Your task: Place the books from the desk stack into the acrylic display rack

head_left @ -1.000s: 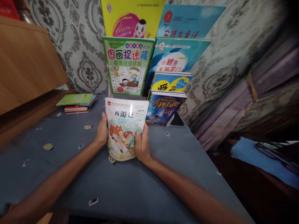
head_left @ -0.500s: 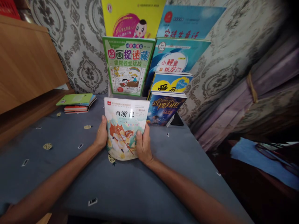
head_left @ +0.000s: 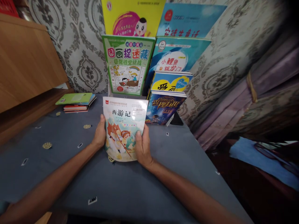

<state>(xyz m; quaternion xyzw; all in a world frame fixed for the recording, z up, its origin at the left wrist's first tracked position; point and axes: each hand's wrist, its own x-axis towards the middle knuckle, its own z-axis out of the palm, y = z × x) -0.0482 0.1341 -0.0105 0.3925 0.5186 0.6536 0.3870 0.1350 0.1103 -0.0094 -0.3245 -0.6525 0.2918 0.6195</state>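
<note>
I hold a pale illustrated children's book (head_left: 123, 124) upright over the grey cloth-covered table (head_left: 130, 186). My left hand (head_left: 100, 135) grips its left edge and my right hand (head_left: 143, 147) grips its lower right edge, thumb on the cover. Directly behind it stands a tiered display of books: a green puzzle book (head_left: 127, 65), a blue book (head_left: 174, 57), a yellow-and-blue book (head_left: 170, 81) and a dark fantasy book (head_left: 164, 107). A yellow book (head_left: 132, 17) and a light blue book (head_left: 189, 20) stand at the top.
A small stack of flat books (head_left: 76, 102) lies at the back left, beside a wooden cabinet (head_left: 25, 62). Patterned wallpaper (head_left: 81, 53) is behind the display. Tied curtains (head_left: 257, 93) hang at the right, past the table's right edge.
The book in my hands has shifted slightly left and tilted a little; both hands keep their grip.
</note>
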